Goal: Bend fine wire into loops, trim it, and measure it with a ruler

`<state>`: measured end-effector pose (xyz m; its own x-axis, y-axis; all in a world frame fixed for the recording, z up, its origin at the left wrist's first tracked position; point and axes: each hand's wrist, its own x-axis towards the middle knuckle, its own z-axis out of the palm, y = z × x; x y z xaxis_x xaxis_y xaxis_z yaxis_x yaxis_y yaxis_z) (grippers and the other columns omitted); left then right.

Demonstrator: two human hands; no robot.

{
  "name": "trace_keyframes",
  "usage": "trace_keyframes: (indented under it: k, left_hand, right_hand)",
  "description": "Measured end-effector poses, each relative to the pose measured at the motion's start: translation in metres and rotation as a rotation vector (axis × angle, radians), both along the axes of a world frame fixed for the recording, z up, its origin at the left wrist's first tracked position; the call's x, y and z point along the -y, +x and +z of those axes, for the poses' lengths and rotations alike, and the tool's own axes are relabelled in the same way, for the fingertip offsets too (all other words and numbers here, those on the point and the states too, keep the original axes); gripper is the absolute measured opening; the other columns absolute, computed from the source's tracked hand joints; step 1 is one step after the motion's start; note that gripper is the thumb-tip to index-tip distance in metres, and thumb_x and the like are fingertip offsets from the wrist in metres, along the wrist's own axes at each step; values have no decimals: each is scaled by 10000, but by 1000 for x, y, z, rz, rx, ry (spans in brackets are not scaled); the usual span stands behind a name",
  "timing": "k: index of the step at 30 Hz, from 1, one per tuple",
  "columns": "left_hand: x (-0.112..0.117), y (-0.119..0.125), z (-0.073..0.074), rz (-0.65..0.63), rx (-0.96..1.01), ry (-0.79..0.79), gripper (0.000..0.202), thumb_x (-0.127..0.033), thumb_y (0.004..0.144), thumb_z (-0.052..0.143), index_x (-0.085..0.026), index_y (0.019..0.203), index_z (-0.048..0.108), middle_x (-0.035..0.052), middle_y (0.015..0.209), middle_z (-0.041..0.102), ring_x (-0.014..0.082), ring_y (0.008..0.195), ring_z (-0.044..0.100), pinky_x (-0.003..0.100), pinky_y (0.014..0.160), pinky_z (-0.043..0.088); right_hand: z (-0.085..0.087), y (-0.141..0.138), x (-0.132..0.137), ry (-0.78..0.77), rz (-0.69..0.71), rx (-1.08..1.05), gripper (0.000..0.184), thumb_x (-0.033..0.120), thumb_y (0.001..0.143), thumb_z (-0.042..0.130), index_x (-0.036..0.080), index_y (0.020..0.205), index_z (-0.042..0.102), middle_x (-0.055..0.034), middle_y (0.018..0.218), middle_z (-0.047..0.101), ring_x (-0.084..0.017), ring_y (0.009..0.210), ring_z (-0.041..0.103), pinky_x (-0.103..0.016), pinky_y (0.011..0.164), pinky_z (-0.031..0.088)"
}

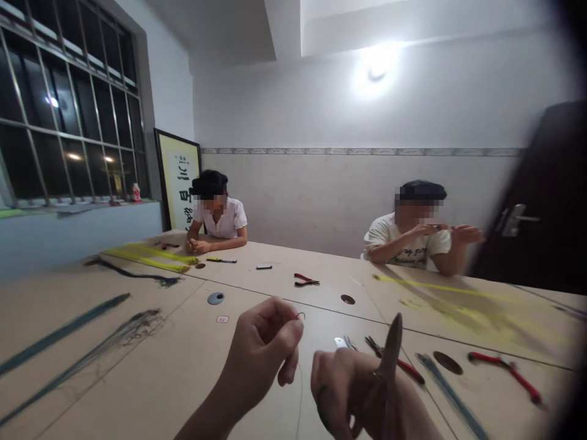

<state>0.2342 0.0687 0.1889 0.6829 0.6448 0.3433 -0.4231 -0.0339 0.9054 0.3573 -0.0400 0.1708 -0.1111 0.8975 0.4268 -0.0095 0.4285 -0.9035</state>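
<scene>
- a thin wire (pixel 301 382) hangs above the table (pixel 160 379). the left hand (pixel 263 348) pinches it near its curled upper end, thumb and forefinger closed on it. the rest trails straight down between the two hands.
- the wire looks feather-light and springy rather than limp. it would likely slip from a loose pinch and kink if bent sharply, so a fingertip hold close to the end seems the surest grip.
- the right hand (pixel 342 391) is wrapped round a pair of scissors (pixel 393 345), blades pointing up, just right of the wire and apart from it.
- red-handled pliers (pixel 306 280) lie mid-table and a second pair of red pliers (pixel 504 368) lies to the right. teal strands (pixel 59 334) lie to the left and yellow strands (pixel 151 256) farther back.
- two people sit at the far side of the table.
- the wire's lower end fades out against the tabletop. the scissors are motion-blurred and their handles are hidden in the fist. the frame's right edge is dark.
</scene>
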Motion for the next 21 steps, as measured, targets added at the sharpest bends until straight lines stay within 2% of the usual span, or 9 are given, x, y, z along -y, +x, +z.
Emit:
trace_keyframes:
  k: [2, 5, 7, 9, 11, 12, 15, 18, 21]
  left_hand:
    - [1, 0, 0, -13, 18, -24, 136, -205, 746, 637, -194, 677, 520, -126, 362, 415, 14, 283, 308, 116, 325, 252]
    - [-1, 2, -1, -28, 19, -62, 128, -163, 762, 644, -191, 675, 554, -115, 370, 451, 16, 300, 355, 114, 343, 298]
    - [-3, 3, -2, -42, 4, -71, 137, -160, 779, 636, -193, 667, 565, -114, 373, 452, 20, 310, 377, 122, 361, 335]
    - [-5, 5, -3, -52, -13, -59, 134, -176, 788, 628, -197, 671, 567, -117, 371, 437, 24, 313, 385, 128, 366, 350]
    - [-5, 5, -3, -47, -26, -35, 115, -209, 791, 623, -198, 693, 564, -122, 377, 425, 25, 310, 384, 123, 350, 329]
    - [-5, 5, -3, -43, -31, -22, 114, -225, 791, 621, -197, 700, 559, -123, 382, 424, 24, 308, 384, 119, 340, 312]
    - [-6, 2, -1, -37, -27, 6, 133, -248, 792, 615, -191, 704, 534, -126, 399, 433, 15, 304, 385, 106, 333, 286]
    - [-6, -1, 1, -59, -5, -2, 129, -231, 794, 615, -185, 708, 531, -127, 387, 437, 13, 306, 400, 96, 344, 293]
    - [-6, -7, 2, -83, 27, -29, 128, -215, 788, 626, -184, 702, 536, -123, 389, 445, 17, 313, 410, 96, 343, 299]
  right_hand:
    - [-2, 0, 5, 145, -85, -30, 449, 660, 762, 710, 223, 730, 612, 28, 538, 492, -118, 538, 466, -201, 491, 420]
    - [-4, -1, 18, 324, -256, -130, 362, 604, 798, 708, 268, 695, 623, 43, 458, 488, -126, 441, 442, -214, 428, 420]
    - [1, -2, 24, 308, -375, -225, 379, 660, 821, 635, 294, 725, 647, 53, 415, 452, -122, 368, 391, -218, 358, 349]
    - [9, -3, 27, 153, -452, -213, 436, 715, 833, 565, 295, 838, 684, 60, 388, 422, -111, 323, 324, -224, 324, 261]
    - [16, -6, 27, -9, -518, -99, 491, 731, 775, 624, 253, 868, 696, 71, 385, 388, -89, 317, 271, -231, 334, 231]
    - [19, -9, 27, -54, -562, -29, 522, 746, 724, 665, 232, 810, 689, 70, 402, 384, -82, 338, 271, -236, 354, 252]
    - [23, -19, 23, -53, -695, 180, 539, 742, 721, 661, 207, 683, 609, 47, 498, 431, -98, 448, 354, -245, 444, 334]
    - [22, -29, 23, -77, -732, 445, 334, 539, 875, 569, 211, 816, 576, 12, 655, 533, -142, 599, 498, -253, 537, 423]
    - [20, -36, 31, -49, -741, 656, 233, 436, 871, 567, 240, 993, 537, -15, 885, 604, -175, 795, 593, -276, 686, 527]
